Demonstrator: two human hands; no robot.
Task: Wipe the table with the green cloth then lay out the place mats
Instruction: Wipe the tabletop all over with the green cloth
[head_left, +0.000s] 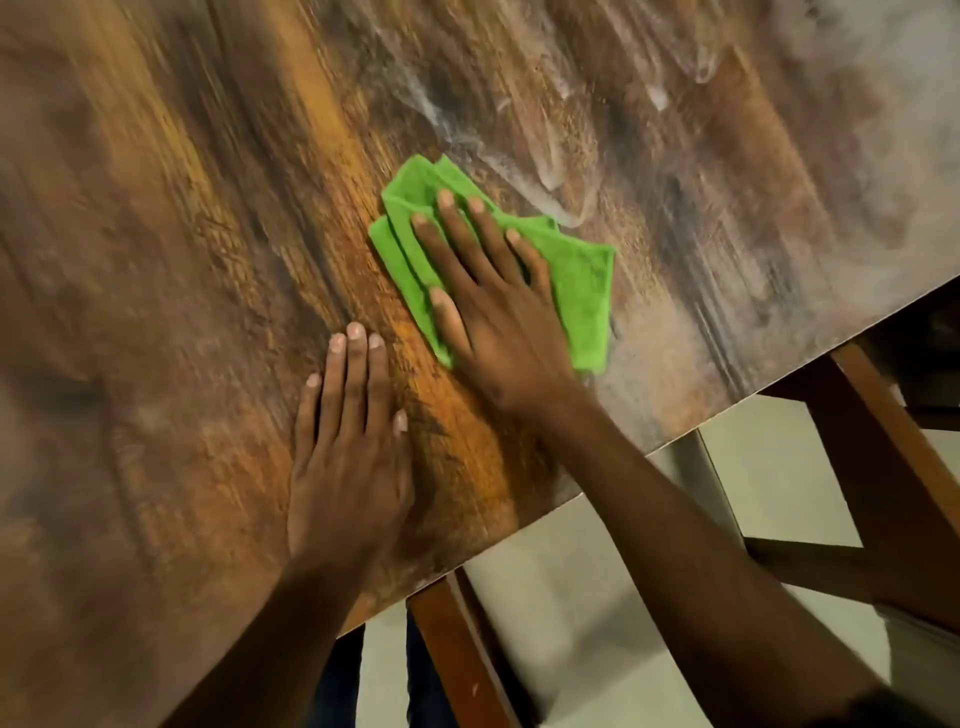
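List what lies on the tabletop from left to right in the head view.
Bare table → left hand, flat on the wood → right hand, pressing on the green cloth, which sticks out to its right → whitish smears on the table's right part.

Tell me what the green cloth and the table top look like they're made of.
Green cloth: soft napped fabric, probably microfibre, folded in limp layers under the right hand. Table: wood-grain pattern with a thin flat edge, so possibly laminate rather than solid wood; whitish smears show.
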